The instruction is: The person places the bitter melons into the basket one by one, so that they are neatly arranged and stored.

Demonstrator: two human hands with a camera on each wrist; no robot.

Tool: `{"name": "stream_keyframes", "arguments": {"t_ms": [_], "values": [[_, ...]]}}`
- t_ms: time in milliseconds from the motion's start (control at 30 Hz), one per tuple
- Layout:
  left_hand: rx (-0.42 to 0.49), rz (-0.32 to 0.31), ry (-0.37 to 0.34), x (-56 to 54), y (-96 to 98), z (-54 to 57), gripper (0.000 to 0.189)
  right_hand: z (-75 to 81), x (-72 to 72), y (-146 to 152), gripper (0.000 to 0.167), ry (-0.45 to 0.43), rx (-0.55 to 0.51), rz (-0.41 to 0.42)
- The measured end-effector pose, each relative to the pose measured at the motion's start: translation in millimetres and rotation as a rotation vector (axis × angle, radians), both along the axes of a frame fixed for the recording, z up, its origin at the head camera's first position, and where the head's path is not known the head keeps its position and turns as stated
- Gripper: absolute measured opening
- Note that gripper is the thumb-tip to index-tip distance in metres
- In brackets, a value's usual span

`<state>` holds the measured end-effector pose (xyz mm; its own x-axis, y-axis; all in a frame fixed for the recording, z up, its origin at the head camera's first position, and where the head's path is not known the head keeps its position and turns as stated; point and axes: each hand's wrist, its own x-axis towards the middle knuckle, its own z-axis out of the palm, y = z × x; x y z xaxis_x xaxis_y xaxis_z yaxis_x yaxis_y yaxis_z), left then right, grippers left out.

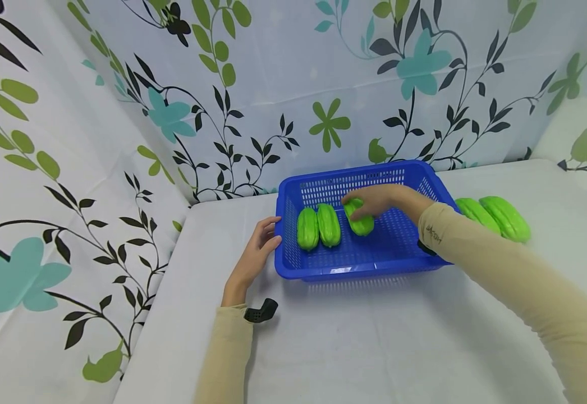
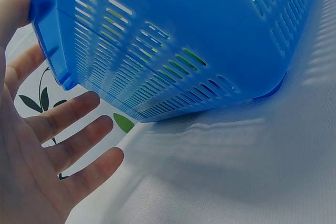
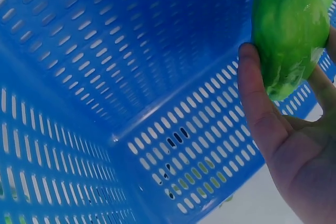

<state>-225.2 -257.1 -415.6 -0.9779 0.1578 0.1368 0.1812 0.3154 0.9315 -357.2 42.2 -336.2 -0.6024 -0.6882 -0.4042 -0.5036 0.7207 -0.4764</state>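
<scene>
My right hand (image 1: 374,200) reaches into a blue plastic basket (image 1: 354,274) and grips a green pepper (image 1: 362,225), long and ribbed. In the right wrist view that pepper (image 3: 289,30) is held between thumb and fingers. To its left, inside the basket, two similar green peppers (image 1: 308,229) lie side by side. My left hand (image 1: 259,247) touches the basket's left rim. In the left wrist view the left hand (image 2: 58,135) has its fingers spread and loosely extended beside the slotted basket wall (image 2: 157,61).
Two more green peppers (image 1: 505,217) lie on the white tablecloth (image 1: 364,348) right of the basket, partly covered by the right forearm. A patterned curtain (image 1: 283,90) hangs close behind the basket and along the left side.
</scene>
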Motion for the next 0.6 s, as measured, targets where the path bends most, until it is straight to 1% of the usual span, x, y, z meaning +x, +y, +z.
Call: {"name": "stream_keyframes", "arguments": {"t_ms": [100, 333, 600], "values": [[-0.010, -0.002, -0.004, 6.4, 3.3, 8.7, 0.050, -4.5, -0.6, -4.6, 0.058, -0.043, 0.016, -0.011], [-0.006, -0.006, -0.012, 7.6, 4.0, 9.5, 0.050, -14.0, 1.2, -15.6, 0.059, -0.073, 0.066, -0.038], [0.004, -0.020, 0.002, 5.9, 2.5, 9.2, 0.049, -18.9, 1.8, -19.7, 0.060, -0.088, 0.057, -0.049]]}}
